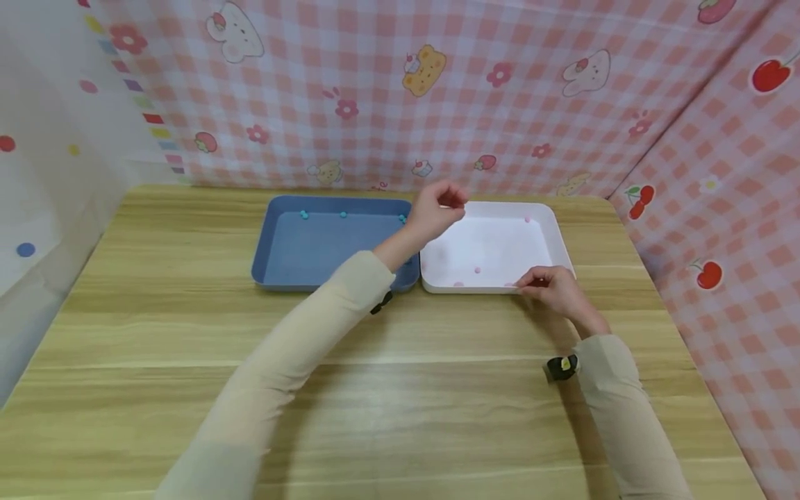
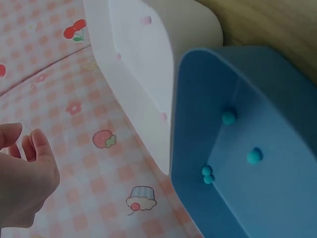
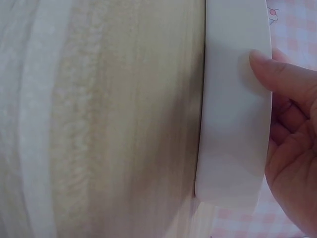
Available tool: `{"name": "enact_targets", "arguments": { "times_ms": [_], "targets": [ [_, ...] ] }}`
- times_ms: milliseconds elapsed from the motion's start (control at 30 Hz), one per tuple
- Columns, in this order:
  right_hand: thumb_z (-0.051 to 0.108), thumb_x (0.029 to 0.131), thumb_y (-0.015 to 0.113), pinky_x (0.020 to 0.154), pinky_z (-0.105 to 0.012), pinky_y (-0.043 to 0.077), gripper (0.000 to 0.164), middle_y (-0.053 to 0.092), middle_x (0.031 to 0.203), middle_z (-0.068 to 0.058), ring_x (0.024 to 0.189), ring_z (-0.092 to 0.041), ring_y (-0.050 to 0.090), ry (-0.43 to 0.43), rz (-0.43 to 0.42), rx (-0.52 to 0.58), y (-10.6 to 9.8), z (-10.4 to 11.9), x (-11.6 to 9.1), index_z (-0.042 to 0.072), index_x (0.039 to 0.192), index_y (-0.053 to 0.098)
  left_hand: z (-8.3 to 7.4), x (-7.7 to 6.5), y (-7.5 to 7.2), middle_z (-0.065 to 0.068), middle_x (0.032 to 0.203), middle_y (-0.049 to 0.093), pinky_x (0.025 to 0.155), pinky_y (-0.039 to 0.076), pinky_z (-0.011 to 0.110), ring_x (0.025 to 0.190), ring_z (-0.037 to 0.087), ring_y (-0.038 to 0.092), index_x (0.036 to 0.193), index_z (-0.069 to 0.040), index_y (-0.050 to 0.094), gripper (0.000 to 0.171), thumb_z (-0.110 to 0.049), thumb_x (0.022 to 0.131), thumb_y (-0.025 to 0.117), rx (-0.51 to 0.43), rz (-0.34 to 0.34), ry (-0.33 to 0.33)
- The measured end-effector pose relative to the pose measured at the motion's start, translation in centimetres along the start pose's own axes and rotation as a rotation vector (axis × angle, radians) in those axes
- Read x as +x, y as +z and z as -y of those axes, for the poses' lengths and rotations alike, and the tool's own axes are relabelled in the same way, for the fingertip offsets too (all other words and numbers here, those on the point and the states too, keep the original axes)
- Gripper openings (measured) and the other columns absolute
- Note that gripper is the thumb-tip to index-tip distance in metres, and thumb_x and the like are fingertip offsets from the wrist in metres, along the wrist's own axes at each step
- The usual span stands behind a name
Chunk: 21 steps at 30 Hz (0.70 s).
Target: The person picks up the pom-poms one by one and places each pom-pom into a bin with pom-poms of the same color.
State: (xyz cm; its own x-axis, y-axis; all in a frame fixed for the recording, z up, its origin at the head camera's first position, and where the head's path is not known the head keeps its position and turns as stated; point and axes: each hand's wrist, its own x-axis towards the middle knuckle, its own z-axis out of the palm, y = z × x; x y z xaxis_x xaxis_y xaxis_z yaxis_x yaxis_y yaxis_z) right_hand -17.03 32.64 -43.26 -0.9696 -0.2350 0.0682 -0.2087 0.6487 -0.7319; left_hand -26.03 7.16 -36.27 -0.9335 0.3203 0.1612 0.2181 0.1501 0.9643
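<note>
My left hand [image 1: 437,208] is raised over the back left corner of the white tray [image 1: 553,236], beside the blue tray. Its fingers are loosely bent; in the left wrist view the fingertips stand apart and nothing shows between them. At the white tray's front rim, near the right corner, my right hand [image 1: 553,290] grips the wall. The right wrist view has the thumb on the outer wall [image 3: 230,129] and the other fingers behind the rim, partly hidden. Small pink beads [image 1: 478,270] lie scattered in the white tray.
Left of the white tray, almost against it, stands the blue tray [image 1: 325,243] with several teal beads [image 1: 343,214], some in clusters. Both trays are near the back of the wooden table [image 1: 400,417]. A pink checked cloth [image 1: 375,90] hangs behind and at the right.
</note>
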Motion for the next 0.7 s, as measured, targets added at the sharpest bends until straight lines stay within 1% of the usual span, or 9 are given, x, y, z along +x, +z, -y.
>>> {"name": "enact_targets", "arguments": {
  "times_ms": [133, 233, 333, 400, 467, 533, 633, 700],
  "targets": [
    [-0.009, 0.079, 0.068, 0.056, -0.015, 0.044, 0.004, 0.067, 0.079, -0.019, 0.063, -0.001, 0.051, -0.014, 0.014, -0.024, -0.1, -0.3, 0.1, -0.005, 0.079, 0.068, 0.4, -1.2, -1.0, 0.015, 0.09, 0.063, 0.074, 0.049, 0.023, 0.088, 0.024, 0.06, 0.091, 0.004, 0.063, 0.01, 0.007, 0.082, 0.064, -0.056, -0.044, -0.024],
    [-0.008, 0.08, 0.068, 0.057, -0.015, 0.044, 0.005, 0.067, 0.079, -0.018, 0.064, -0.001, 0.051, -0.008, 0.025, -0.036, -0.2, -0.4, 0.3, -0.004, 0.078, 0.068, 0.8, -2.0, -2.0, 0.014, 0.089, 0.063, 0.074, 0.05, 0.025, 0.086, 0.024, 0.06, 0.09, 0.005, 0.063, 0.01, 0.008, 0.081, 0.064, -0.1, -0.087, -0.037],
    [-0.007, 0.079, 0.069, 0.058, -0.016, 0.044, 0.005, 0.067, 0.077, -0.016, 0.064, -0.003, 0.052, -0.011, 0.035, -0.06, -0.2, -0.4, 0.6, -0.002, 0.077, 0.069, 1.4, -3.1, -3.0, 0.014, 0.09, 0.063, 0.075, 0.05, 0.025, 0.086, 0.024, 0.06, 0.09, 0.005, 0.062, 0.01, 0.009, 0.081, 0.064, -0.114, -0.134, -0.047],
    [-0.005, 0.079, 0.07, 0.061, -0.017, 0.045, 0.005, 0.067, 0.077, -0.013, 0.067, -0.005, 0.055, -0.023, 0.04, -0.094, -0.2, -0.3, 0.6, 0.0, 0.078, 0.069, 1.9, -3.9, -3.6, 0.014, 0.09, 0.062, 0.076, 0.049, 0.026, 0.086, 0.024, 0.059, 0.09, 0.005, 0.062, 0.01, 0.009, 0.081, 0.064, -0.099, -0.165, -0.049],
    [-0.004, 0.079, 0.071, 0.067, -0.021, 0.047, 0.006, 0.068, 0.079, -0.011, 0.072, -0.01, 0.058, -0.058, 0.028, -0.146, -0.1, -0.1, 0.5, 0.002, 0.08, 0.07, 2.3, -4.9, -4.1, 0.014, 0.091, 0.062, 0.076, 0.049, 0.026, 0.087, 0.025, 0.059, 0.089, 0.005, 0.062, 0.009, 0.009, 0.081, 0.064, -0.073, -0.19, -0.048],
    [-0.004, 0.078, 0.071, 0.073, -0.027, 0.047, 0.008, 0.068, 0.081, -0.01, 0.078, -0.017, 0.061, -0.11, -0.003, -0.192, 0.1, 0.3, 0.2, 0.002, 0.083, 0.07, 2.8, -5.9, -4.6, 0.017, 0.09, 0.063, 0.075, 0.048, 0.025, 0.086, 0.026, 0.059, 0.087, 0.006, 0.062, 0.007, 0.009, 0.081, 0.063, -0.045, -0.223, -0.032],
    [-0.004, 0.076, 0.073, 0.076, -0.037, 0.046, 0.013, 0.068, 0.085, -0.011, 0.083, -0.027, 0.063, -0.199, -0.075, -0.226, 0.7, 1.1, -0.2, 0.0, 0.089, 0.069, 3.5, -7.4, -5.4, 0.019, 0.089, 0.063, 0.073, 0.047, 0.023, 0.085, 0.027, 0.059, 0.086, 0.007, 0.062, 0.005, 0.007, 0.082, 0.061, -0.013, -0.264, -0.016],
    [-0.005, 0.076, 0.073, 0.075, -0.04, 0.046, 0.016, 0.068, 0.086, -0.012, 0.084, -0.03, 0.063, -0.252, -0.119, -0.226, 1.4, 1.9, -0.4, -0.003, 0.091, 0.068, 3.7, -8.3, -5.9, 0.021, 0.09, 0.063, 0.074, 0.048, 0.023, 0.086, 0.028, 0.059, 0.087, 0.008, 0.062, 0.006, 0.006, 0.082, 0.059, -0.001, -0.276, -0.01]
  ]
}}
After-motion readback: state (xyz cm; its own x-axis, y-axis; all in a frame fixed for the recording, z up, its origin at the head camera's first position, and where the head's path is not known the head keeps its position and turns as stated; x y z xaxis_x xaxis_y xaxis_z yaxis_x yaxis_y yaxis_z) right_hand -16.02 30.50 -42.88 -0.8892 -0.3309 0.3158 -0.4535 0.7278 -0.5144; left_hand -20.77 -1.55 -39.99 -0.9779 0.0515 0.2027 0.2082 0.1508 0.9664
